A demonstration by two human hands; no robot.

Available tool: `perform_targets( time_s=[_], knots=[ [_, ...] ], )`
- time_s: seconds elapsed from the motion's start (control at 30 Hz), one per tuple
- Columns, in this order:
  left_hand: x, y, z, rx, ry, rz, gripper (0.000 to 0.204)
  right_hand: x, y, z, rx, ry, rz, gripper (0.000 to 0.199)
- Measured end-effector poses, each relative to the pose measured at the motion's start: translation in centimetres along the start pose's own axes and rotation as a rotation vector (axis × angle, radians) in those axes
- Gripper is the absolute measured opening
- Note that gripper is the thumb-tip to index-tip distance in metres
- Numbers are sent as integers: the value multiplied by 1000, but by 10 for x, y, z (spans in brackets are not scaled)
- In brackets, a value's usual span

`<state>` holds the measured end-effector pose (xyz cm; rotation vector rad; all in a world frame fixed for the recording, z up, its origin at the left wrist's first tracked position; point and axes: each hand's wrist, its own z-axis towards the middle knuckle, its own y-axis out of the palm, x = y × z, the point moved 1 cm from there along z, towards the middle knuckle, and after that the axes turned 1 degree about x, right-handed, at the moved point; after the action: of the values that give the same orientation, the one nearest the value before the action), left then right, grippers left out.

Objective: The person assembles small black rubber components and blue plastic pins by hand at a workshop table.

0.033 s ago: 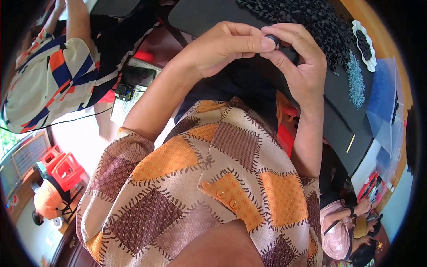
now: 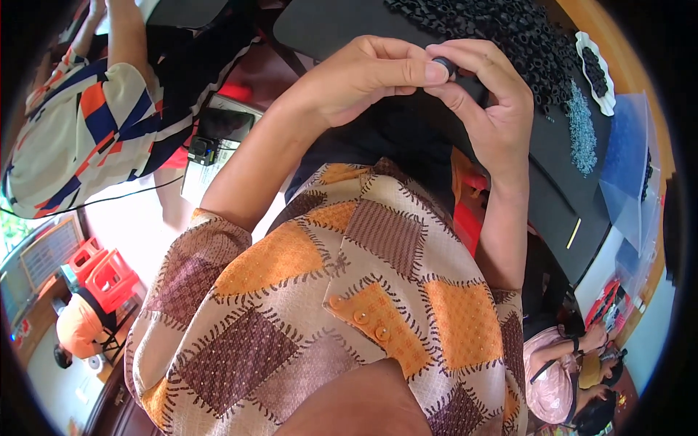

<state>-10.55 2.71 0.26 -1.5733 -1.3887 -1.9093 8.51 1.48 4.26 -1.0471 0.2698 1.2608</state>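
Over the near edge of a dark work surface (image 2: pixel 320 29), my left hand (image 2: pixel 378 76) and my right hand (image 2: pixel 494 109) meet fingertip to fingertip. A small round black part (image 2: pixel 445 67), smooth and ring-like, is pinched between them. My left thumb presses on its side, and the right thumb and forefinger close round it from the other side. The fingers hide much of it. Just beyond my right hand spreads a large heap of small black hollow parts (image 2: pixel 523 36). Next to that heap lies a pile of tiny pale blue clear pieces (image 2: pixel 582 131).
A white scalloped dish (image 2: pixel 605 94) with black pieces stands at the right. Beside it is a translucent plastic container (image 2: pixel 625 152). A thin dark stick with a yellow tip (image 2: pixel 574 234) lies nearer. Left are a seated person (image 2: pixel 87 131) and a black device (image 2: pixel 201 150).
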Motion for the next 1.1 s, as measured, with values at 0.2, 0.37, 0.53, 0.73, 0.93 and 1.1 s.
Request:
perform_targets(
  time_s=[0.2, 0.37, 0.53, 0.73, 0.93, 1.1],
  knots=[
    [-4, -2, 4, -94, -52, -87, 28, 7, -5, -7, 34, 12, 94, 26],
    [-13, 4, 8, -109, -50, -76, 28, 5, -11, -11, 31, -27, 39, 25],
    [-18, 12, 10, -89, -39, -118, 25, 4, -13, -20, 53, 28, 27, 26],
    [-23, 21, 12, -89, -63, -184, 28, 3, -12, -30, 161, 80, 132, 27],
    [-20, 34, 8, -43, -58, -51, 30, 1, -23, -30, 83, 37, 33, 27],
    [-30, 42, 14, 13, 11, -152, 27, 3, -18, -38, 182, 212, 286, 25]
  ],
)
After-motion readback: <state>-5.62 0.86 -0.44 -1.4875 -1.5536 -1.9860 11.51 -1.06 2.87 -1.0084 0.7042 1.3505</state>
